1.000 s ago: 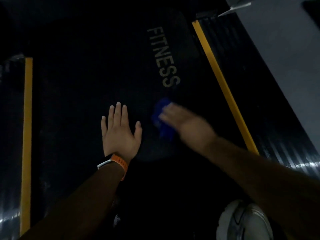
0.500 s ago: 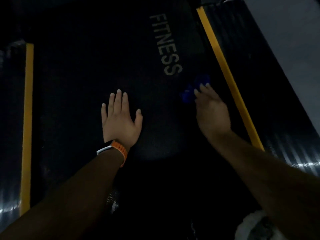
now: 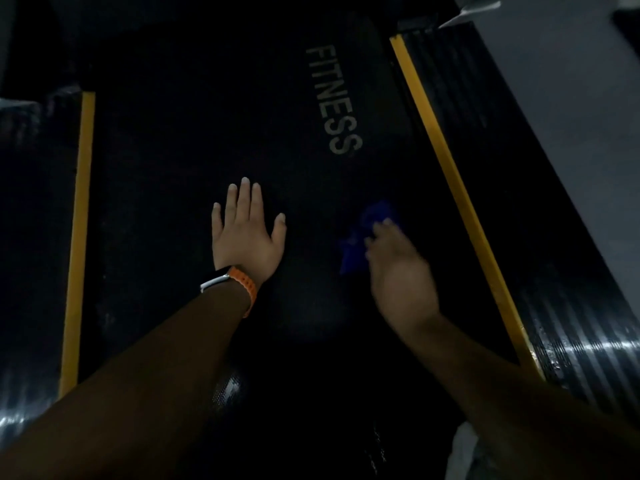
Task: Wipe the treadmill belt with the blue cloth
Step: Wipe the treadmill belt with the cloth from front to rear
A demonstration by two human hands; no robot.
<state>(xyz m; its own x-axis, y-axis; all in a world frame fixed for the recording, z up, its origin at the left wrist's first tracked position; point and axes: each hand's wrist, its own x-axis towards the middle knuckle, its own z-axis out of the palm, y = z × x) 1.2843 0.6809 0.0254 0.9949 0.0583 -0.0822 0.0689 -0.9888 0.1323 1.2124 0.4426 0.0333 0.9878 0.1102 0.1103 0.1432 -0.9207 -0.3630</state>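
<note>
Pressing down: right grip point(image 3: 398, 271) lies over cloth point(image 3: 356, 251), blurred, cannot tell if fingers curl | cloth on belt point(image 3: 207, 116), right of middle, nearer than the word FITNESS, left of yellow strip point(image 3: 446, 174) | left grip point(image 3: 246, 237) flat on belt, fingers straight, apart | orange watch point(image 3: 239, 284) on left wrist

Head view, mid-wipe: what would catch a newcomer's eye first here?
The left hand lies flat, fingers straight, on the dark treadmill belt at centre, an orange watch strap on its wrist. To its right the blurred right hand presses the blue cloth onto the belt, below the FITNESS lettering and beside the yellow stripe.
</note>
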